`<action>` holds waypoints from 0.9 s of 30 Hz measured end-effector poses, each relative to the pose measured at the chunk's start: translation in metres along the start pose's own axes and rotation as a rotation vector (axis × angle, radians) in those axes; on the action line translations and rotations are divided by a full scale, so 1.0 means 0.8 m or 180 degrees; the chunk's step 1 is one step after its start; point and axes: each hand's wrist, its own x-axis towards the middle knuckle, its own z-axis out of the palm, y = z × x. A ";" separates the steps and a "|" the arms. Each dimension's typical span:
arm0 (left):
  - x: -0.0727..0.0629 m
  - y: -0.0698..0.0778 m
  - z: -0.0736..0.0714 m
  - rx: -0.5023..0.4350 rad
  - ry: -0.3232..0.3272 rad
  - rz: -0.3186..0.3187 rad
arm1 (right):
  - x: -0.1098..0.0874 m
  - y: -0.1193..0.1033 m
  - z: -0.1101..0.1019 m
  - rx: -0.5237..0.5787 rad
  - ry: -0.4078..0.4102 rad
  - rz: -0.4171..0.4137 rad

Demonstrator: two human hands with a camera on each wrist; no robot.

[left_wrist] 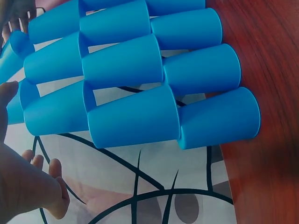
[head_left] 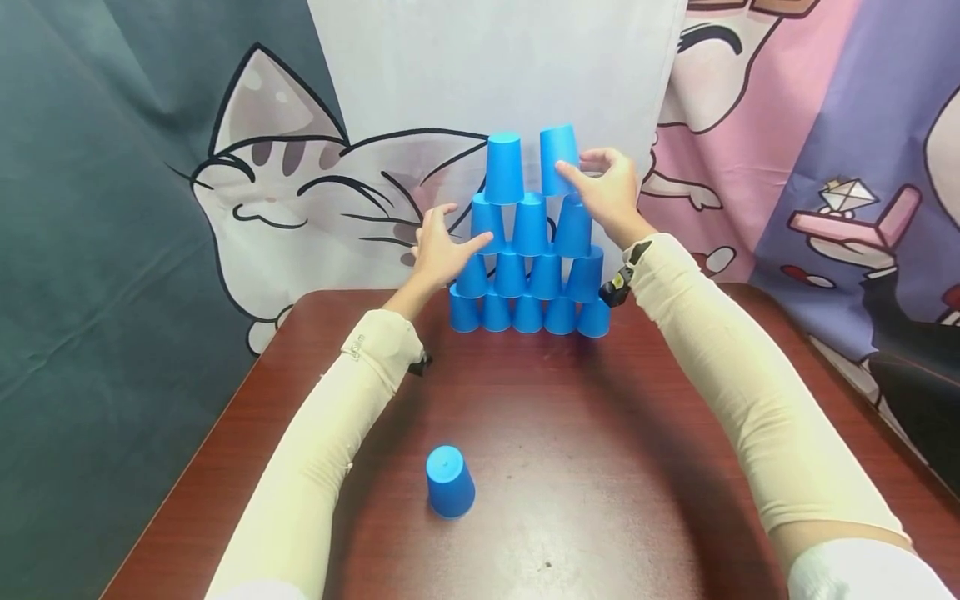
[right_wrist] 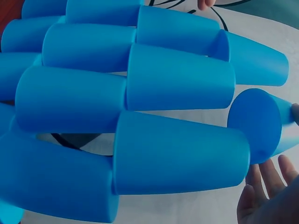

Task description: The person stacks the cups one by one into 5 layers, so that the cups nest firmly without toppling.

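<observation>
Blue cups, all upside down, form a stepped pyramid [head_left: 528, 275] at the table's back. Above the right end of its three-cup row, my right hand [head_left: 611, 187] pinches a slightly tilted blue cup [head_left: 558, 158] between thumb and fingers. The right wrist view shows this cup's open mouth [right_wrist: 254, 126]; whether its rim touches the cups below I cannot tell. Another cup [head_left: 505, 169] stands to its left on the same row. My left hand [head_left: 442, 250] is at the pyramid's left side, fingers spread, thumb near a third-row cup [head_left: 487, 223]; it holds nothing.
A single upside-down blue cup [head_left: 450, 483] stands on the brown table [head_left: 525, 408], nearer to me. Behind the pyramid hangs a cloth printed with cartoon cats [head_left: 270, 192], close to the table's back edge.
</observation>
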 end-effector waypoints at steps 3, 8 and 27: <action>-0.001 -0.002 -0.001 0.0007 0.0005 -0.0015 | -0.001 0.005 0.001 0.0006 -0.0049 -0.0040; -0.003 -0.004 -0.001 -0.0011 -0.0024 -0.0022 | -0.005 0.010 0.000 -0.0026 -0.0149 -0.0110; -0.027 -0.034 -0.001 -0.0281 -0.0207 0.0036 | -0.026 0.021 -0.023 -0.0130 -0.0168 -0.0333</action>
